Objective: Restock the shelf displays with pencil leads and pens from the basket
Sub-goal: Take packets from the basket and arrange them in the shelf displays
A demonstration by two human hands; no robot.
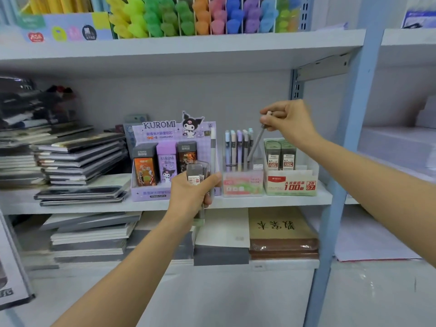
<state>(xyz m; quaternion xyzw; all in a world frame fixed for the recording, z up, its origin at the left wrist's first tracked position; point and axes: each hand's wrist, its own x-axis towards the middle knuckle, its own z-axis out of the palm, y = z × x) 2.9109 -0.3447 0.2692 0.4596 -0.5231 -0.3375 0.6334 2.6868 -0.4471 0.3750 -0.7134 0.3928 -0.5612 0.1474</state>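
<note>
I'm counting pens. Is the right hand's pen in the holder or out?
Partly in: the grey pen dips, tilted, into the clear holder; the right hand pinches its top.

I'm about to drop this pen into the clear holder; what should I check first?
1. Grip of right hand on grey pen: ok.
2. Pen slants tip-down toward clear pen holder: ok.
3. Free room beside the standing pens: ok.
4. Hold of left hand on lead case and spare pen: ok.
5. Tip already touching holder floor: cannot tell.
</note>
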